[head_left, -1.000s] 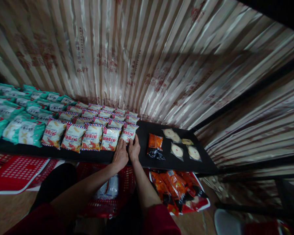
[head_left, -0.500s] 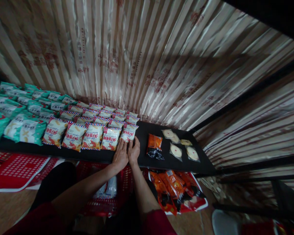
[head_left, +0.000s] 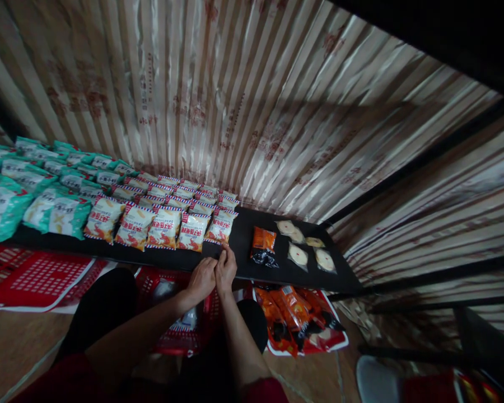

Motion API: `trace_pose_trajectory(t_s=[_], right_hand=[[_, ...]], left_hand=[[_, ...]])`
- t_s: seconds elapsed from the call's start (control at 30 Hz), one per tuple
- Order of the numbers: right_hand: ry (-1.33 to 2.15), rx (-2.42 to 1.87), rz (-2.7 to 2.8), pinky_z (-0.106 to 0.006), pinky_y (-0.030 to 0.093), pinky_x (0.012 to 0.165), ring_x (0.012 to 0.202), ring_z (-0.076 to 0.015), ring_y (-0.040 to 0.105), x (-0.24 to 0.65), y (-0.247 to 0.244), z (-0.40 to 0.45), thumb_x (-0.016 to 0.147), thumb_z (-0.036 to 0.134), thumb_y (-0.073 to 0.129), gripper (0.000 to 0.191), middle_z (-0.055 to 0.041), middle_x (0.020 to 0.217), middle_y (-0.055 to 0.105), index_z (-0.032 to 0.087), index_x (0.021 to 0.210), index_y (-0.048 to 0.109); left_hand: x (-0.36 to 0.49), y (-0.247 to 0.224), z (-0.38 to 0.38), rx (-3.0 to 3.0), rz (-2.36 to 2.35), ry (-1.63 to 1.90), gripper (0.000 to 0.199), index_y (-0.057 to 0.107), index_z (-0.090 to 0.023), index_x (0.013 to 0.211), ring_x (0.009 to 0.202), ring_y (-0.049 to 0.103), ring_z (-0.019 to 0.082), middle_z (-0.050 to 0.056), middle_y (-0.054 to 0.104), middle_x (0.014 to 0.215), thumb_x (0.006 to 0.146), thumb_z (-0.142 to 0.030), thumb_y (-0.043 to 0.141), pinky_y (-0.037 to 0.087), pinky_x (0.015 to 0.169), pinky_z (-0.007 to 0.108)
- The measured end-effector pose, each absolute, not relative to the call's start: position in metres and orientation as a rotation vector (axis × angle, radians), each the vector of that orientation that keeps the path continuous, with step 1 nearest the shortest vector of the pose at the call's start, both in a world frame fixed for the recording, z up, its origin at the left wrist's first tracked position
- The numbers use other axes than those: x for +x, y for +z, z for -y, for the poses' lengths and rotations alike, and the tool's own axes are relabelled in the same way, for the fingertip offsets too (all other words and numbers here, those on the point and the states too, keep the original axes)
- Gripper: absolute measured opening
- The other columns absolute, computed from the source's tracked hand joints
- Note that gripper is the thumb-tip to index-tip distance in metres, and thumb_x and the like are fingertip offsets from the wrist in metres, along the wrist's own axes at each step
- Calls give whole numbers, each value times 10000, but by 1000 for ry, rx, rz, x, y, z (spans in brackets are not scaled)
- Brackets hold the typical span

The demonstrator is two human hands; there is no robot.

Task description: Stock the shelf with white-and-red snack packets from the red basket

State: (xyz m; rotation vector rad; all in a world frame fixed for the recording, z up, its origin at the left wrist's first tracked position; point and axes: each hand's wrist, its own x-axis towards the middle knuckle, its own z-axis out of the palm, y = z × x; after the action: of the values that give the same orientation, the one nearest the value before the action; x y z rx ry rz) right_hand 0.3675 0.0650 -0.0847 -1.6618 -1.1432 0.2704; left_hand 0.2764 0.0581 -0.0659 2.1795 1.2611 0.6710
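Observation:
My left hand [head_left: 204, 278] is at the table's front edge, fingers curled in and no object showing in it. Close against it on the right is my right hand [head_left: 225, 267], also loosely closed, its fingertips just below a white snack bag [head_left: 220, 225] with red lettering and a striped top. That bag stands at the right end of the front row of matching snack bags [head_left: 163, 226]. To the right of my hands lies an orange and black snack packet [head_left: 264, 245] on the black table [head_left: 243, 224].
Several teal snack bags [head_left: 63, 215] fill the left side. Flat clear packets with round pale pieces [head_left: 298, 256] lie on the right. Below are a red basket [head_left: 37, 282], another basket [head_left: 212, 313] between my legs, and a tray of orange packets [head_left: 296, 308]. Patterned curtain [head_left: 193, 84] hangs behind.
Both hands have drawn back from the rightmost white snack bag towards me, and their fingers have curled. The bag remains standing in its row. The view has shifted slightly.

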Motion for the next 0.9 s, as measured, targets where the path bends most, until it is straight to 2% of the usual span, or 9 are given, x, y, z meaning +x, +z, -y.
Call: trace_pose_trajectory(t_s=[0.23, 0.37, 0.6, 0.73, 0.9], right_hand=[[339, -1621, 1189, -313, 480, 853, 907, -160, 615, 341, -101, -35, 886, 231, 333, 326, -98, 997, 649, 149, 1062, 595], [253, -1571, 1307, -346, 466, 907, 982, -168, 585, 325, -110, -21, 853, 150, 349, 320, -93, 1021, 634, 169, 1032, 614], [156, -1609, 1501, -403, 406, 1003, 1186, -190, 457, 312, -127, -6, 797, 55, 390, 365, -106, 1241, 523, 193, 1031, 634], [98, -1595, 1671, -431, 363, 1047, 1327, -204, 304, 308, -134, 2, 799, 35, 398, 353, -99, 1353, 454, 186, 998, 646], [55, -1633, 1758, -434, 339, 1061, 1390, -202, 182, 305, -141, 8, 816, 42, 402, 347, -84, 1456, 346, 181, 1020, 646]], left_hand=[[249, -89, -40, 2186, -1231, 493, 211, 583, -154, 836, 911, 573, 192, 84, 628, 908, 821, -60, 394, 454, 848, 305], [234, -109, -33, 2178, -1198, 459, 188, 599, -146, 908, 916, 585, 186, 87, 643, 956, 826, -103, 436, 452, 863, 293], [217, -127, -26, 2180, -1175, 399, 159, 607, -148, 878, 903, 586, 189, 87, 641, 936, 823, -134, 459, 460, 851, 304], [207, -133, -22, 2176, -1172, 362, 159, 609, -154, 849, 927, 582, 191, 93, 642, 953, 822, -129, 455, 452, 867, 310], [201, -142, -19, 2166, -1196, 301, 187, 605, -138, 900, 960, 581, 201, 115, 640, 995, 810, -97, 446, 441, 893, 330]])
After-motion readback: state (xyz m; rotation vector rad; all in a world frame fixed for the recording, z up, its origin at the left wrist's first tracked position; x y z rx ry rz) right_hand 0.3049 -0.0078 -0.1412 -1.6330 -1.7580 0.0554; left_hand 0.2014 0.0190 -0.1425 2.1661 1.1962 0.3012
